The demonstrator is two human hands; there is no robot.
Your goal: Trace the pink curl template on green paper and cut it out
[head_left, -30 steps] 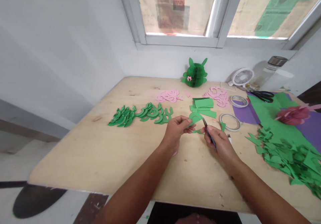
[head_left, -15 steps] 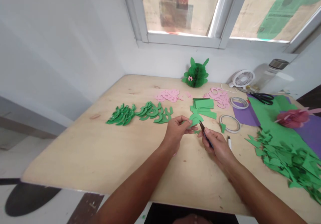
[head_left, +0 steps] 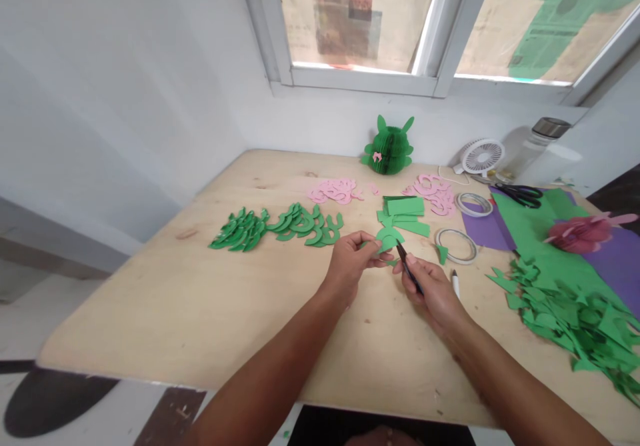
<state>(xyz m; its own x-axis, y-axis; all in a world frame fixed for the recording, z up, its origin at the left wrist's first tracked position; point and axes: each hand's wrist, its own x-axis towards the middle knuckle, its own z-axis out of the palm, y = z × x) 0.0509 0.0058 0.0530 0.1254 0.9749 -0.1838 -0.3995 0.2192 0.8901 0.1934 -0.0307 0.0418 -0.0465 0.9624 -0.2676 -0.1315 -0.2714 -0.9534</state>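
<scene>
My left hand [head_left: 354, 259] pinches a green paper piece [head_left: 389, 238] with a curved outline, held just above the table. In my right hand [head_left: 431, 283] is a pair of dark-bladed scissors [head_left: 403, 257], its tips at the right edge of that paper. The handles are mostly covered by my fingers. Just beyond the hands lies a stack of green paper strips [head_left: 406, 209]. To the left rest cut green curved pieces [head_left: 305, 221] and a denser pile of green cutouts [head_left: 240, 229].
Pink paper cutouts [head_left: 336, 191] and a green paper figure [head_left: 389, 149] stand farther back. On the right are tape rolls [head_left: 474, 205], a marker [head_left: 455, 283], black scissors [head_left: 520, 195], a small fan [head_left: 483, 157], a bottle [head_left: 535, 146], a pink paper flower [head_left: 580, 234] and green scraps [head_left: 575, 313].
The view has shifted slightly. Both hands keep nearly the same place, with the scissors still at the edge of the green paper.
</scene>
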